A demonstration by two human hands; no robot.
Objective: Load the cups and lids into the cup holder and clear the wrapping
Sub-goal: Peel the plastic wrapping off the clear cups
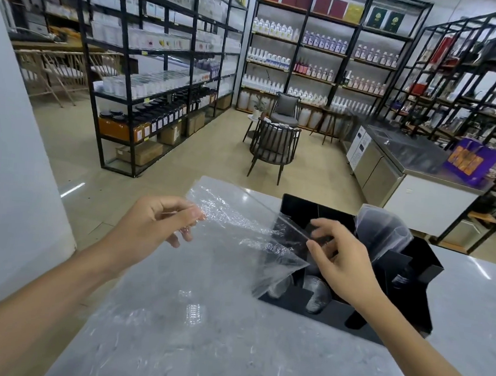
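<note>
A clear plastic wrapping is stretched in the air between my hands, above the grey table. My left hand pinches its left end. My right hand pinches its right edge over the black cup holder. The holder stands on the table at the right. A stack of clear cups leans out of its far compartment. Clear lids lie stacked in the near slots, partly behind the wrapping.
The grey table ends at a far edge just past the holder. A white wall stands at the left. Beyond are black shelf racks with bottles, two chairs and a steel counter.
</note>
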